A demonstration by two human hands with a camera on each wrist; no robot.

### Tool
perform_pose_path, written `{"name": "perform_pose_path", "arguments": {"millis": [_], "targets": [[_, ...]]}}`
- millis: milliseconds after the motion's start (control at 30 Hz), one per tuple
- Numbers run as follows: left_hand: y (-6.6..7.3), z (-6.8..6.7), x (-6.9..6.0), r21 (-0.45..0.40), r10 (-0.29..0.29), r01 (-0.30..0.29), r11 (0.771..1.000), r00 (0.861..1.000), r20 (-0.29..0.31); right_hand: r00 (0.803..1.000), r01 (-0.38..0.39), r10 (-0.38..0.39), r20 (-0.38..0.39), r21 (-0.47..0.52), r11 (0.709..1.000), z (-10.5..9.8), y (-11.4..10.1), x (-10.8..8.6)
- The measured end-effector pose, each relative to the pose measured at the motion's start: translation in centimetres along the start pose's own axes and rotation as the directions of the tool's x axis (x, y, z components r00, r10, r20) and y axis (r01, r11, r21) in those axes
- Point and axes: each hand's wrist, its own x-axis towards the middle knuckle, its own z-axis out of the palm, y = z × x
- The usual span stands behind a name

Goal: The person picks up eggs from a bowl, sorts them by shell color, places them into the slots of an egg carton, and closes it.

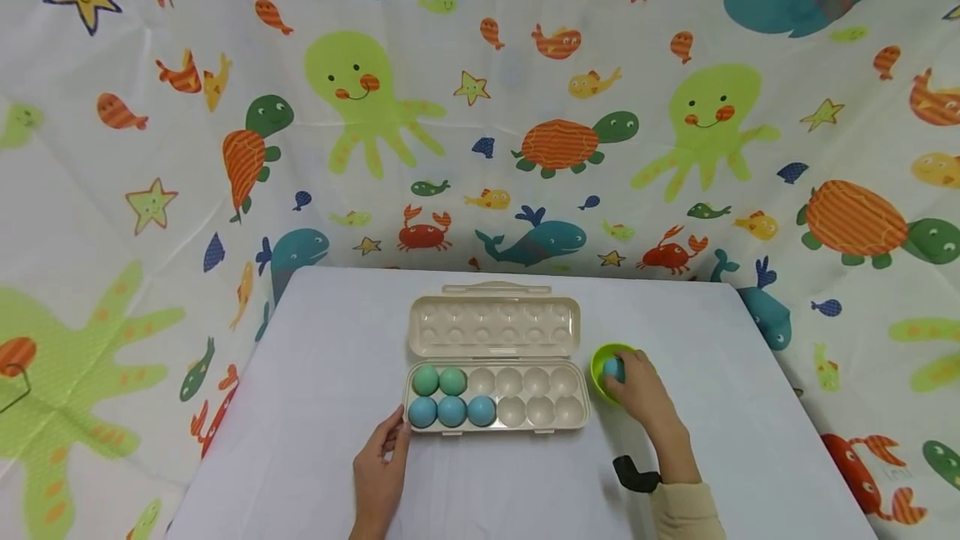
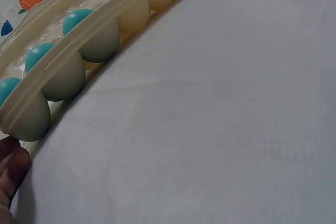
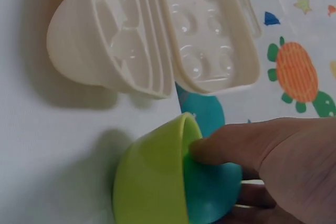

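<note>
An open beige egg carton (image 1: pixel 526 412) lies on the table, its lid (image 1: pixel 495 327) folded back. At its left end sit two green eggs (image 1: pixel 425 380) in the back row and three blue eggs (image 1: pixel 452 412) in the front row. My left hand (image 1: pixel 381 467) holds the carton's front left corner; in the left wrist view its fingertips (image 2: pixel 18 161) are against the carton's end. To the right of the carton, my right hand (image 1: pixel 643 390) reaches into a lime-green bowl (image 3: pixel 149 177) and grips a blue egg (image 3: pixel 212 190) between thumb and fingers. The bowl's inside is partly hidden.
A white cloth covers the table (image 1: pixel 315 357). Behind and beside it hangs a curtain (image 1: pixel 450 215) printed with sea animals. A black strap-like piece (image 1: pixel 636 475) sticks out from the right wrist by the sleeve (image 1: pixel 684 511).
</note>
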Motion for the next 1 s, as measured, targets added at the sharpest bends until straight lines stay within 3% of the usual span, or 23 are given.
{"name": "perform_pose_path", "arguments": {"millis": [267,433,567,667,900,1000], "targets": [[0.2,0.0,0.3,-0.007,0.018,-0.018,1.000,1.000,0.004,0.984,0.072,-0.053,-0.169,0.104,0.992,-0.2,-1.9,-0.3],[0.2,0.0,0.2,-0.009,0.002,-0.002,1.000,1.000,0.006,0.942,0.204,-0.150,-0.300,0.157,0.966,0.9,-3.7,-1.0],[0.2,-0.1,0.2,-0.014,-0.007,0.007,1.000,1.000,0.005,0.908,0.316,-0.245,-0.340,0.173,0.933,2.4,-5.2,-1.4],[0.2,-0.1,0.1,-0.021,-0.008,0.008,1.000,1.000,0.007,0.893,0.382,-0.315,-0.322,0.171,0.908,3.8,-6.1,-1.7],[0.1,0.0,0.0,-0.047,0.010,-0.009,0.999,1.000,0.002,0.909,0.414,-0.383,-0.163,0.256,0.873,6.2,-7.9,-2.8],[0.1,0.0,0.0,-0.044,0.019,-0.019,0.999,1.000,0.000,0.906,0.423,-0.407,-0.118,0.263,0.867,6.9,-8.3,-3.2]]}}
